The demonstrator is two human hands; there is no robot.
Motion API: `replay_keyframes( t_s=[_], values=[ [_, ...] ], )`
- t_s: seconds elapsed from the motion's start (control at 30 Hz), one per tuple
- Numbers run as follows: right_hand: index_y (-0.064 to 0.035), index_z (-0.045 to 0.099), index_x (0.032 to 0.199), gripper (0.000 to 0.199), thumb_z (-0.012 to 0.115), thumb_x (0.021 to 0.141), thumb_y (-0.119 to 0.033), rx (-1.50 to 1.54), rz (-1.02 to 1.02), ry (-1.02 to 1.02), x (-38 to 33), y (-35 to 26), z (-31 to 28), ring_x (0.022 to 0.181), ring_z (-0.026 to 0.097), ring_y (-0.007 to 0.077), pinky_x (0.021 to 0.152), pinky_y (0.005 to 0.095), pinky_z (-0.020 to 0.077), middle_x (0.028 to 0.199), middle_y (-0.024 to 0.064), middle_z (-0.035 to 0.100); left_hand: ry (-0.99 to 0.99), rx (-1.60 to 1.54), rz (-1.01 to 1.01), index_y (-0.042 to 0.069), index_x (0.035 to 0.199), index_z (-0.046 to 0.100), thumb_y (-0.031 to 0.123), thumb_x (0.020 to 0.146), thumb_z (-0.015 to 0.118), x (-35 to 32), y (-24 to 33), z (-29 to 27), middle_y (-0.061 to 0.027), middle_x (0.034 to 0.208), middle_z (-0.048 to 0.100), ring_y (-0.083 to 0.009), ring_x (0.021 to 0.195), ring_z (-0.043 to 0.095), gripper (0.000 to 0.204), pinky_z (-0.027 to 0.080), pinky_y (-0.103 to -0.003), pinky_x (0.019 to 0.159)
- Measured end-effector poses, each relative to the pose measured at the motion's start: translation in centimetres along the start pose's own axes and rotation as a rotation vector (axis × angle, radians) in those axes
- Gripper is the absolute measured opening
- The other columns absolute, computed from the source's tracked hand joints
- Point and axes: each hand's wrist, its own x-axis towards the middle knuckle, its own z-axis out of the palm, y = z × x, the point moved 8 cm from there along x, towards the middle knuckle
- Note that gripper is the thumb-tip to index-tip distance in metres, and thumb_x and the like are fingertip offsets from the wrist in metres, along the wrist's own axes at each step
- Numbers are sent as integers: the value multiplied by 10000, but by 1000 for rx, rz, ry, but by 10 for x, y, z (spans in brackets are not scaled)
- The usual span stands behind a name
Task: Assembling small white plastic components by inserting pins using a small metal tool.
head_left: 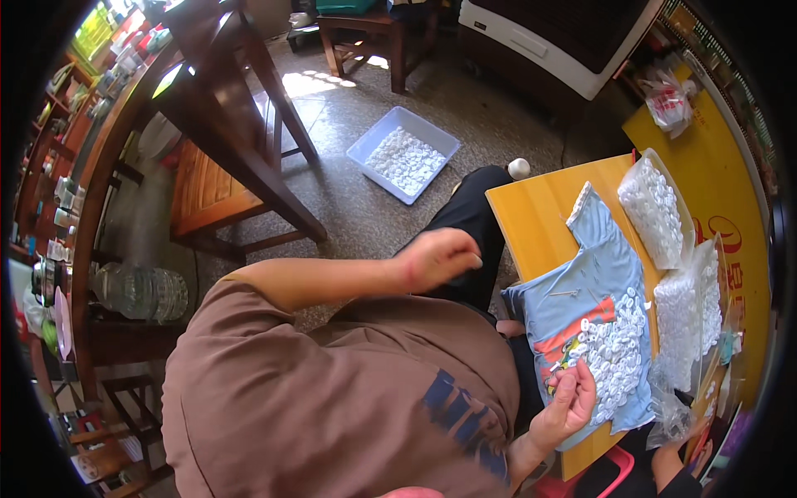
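Over my lap, my left hand (444, 259) is raised with curled fingers, slightly smeared by motion; whatever it may hold is too small to make out. My right hand (569, 402) pinches thumb and fingers together at the near edge of a heap of small white plastic pieces (610, 349). What lies between those fingertips I cannot make out. The heap rests on a light blue shirt (598, 241) with a red and yellow print, spread over a wooden board (531, 207). A thin stick-like item (563, 292) lies on the cloth beyond the heap.
On the floor ahead, a pale plastic bin (357, 155) holds many similar white pieces. Clear bags of white pieces (656, 212) line the board's right side. A wooden chair (220, 195) stands left. Another person's hand (667, 465) shows at lower right. A yellow panel (722, 183) stands beyond the bags.
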Motion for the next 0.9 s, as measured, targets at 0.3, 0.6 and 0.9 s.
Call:
replay_keyframes(
  t_s=[0.3,0.6,0.9],
  values=[
    [62,551,1009,182,502,876,-53,-12,52,-45,1,5,5,661,470,107,601,210,416,776,52,501,-42,112,-677,34,822,603,156,790,562,-136,-243,-51,-59,663,591,-134,548,557,132,454,-274,502],
    [49,571,997,171,515,872,-54,-53,55,-183,9,1,32,653,489,101,573,203,425,769,54,523,-355,482,-813,46,764,628,194,730,546,-217,-305,-92,-148,751,627,-277,706,605,173,468,-382,632],
    [46,560,1042,213,506,893,-97,-81,90,-179,4,4,23,673,462,72,626,190,404,772,20,520,-542,751,-716,54,727,641,208,669,531,-250,-325,-113,-184,721,607,-369,723,589,198,458,-444,646]
  ],
)
